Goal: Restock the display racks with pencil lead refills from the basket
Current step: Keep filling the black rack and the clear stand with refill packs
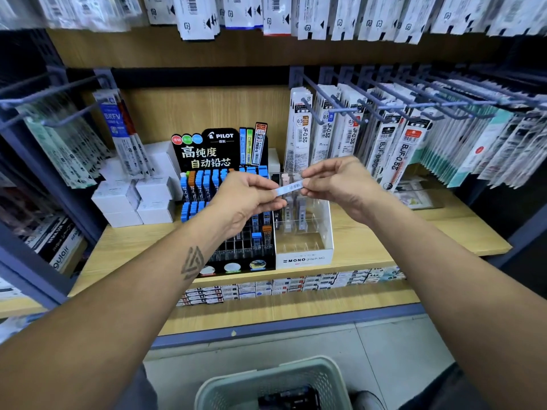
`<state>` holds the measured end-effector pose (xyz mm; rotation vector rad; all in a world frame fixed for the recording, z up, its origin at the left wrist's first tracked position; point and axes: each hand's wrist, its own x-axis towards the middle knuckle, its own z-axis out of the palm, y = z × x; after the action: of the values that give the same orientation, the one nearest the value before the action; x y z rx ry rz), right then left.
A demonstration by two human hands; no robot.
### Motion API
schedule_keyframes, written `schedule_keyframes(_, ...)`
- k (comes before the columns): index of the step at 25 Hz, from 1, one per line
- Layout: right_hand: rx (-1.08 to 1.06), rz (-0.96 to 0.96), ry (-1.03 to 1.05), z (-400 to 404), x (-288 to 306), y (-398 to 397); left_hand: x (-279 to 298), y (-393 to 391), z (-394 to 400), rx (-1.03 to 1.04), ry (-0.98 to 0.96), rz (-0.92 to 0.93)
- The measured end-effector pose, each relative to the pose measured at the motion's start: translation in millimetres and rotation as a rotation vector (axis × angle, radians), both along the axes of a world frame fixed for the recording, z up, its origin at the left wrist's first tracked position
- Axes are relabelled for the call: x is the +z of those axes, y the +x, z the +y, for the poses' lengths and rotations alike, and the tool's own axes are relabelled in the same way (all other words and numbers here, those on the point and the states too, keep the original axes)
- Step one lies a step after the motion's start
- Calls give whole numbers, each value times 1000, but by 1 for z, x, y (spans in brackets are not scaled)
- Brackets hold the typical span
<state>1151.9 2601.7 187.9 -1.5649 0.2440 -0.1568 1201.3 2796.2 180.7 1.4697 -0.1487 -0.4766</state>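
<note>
Nearest, low in view, the basket (273, 383) sits on the floor with dark packs inside. Above it, the left hand (245, 199) and right hand (340, 184) each pinch one end of a pale blue refill case (288, 188), which spans the gap between them; its long axis runs nearly level, left to right, the right end a little higher, barcode facing up. Just behind stand the clear MONO rack (305, 255) and the black PILOT rack (236, 261) on the shelf (133, 255).
</note>
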Motion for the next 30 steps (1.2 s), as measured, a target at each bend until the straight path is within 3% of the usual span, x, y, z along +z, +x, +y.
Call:
schedule_keyframes(4,-15,-10,80,4,-3,0,-3,-3,-4,-28,48,-25)
schedule_keyframes(6,-27,-15,25,1,-3,0,-3,-5,-5,-62,104,-46)
schedule_keyframes(11,-73,-62,-525,-12,-11,3,1,-2,-3,-38,169,-87)
schedule_keyframes(18,-20,-101,-991,0,-26,7,2,-1,2,-20,186,-108)
schedule_keyframes(30,-7,-71,-1124,7,-27,3,3,1,6,-35,210,-120)
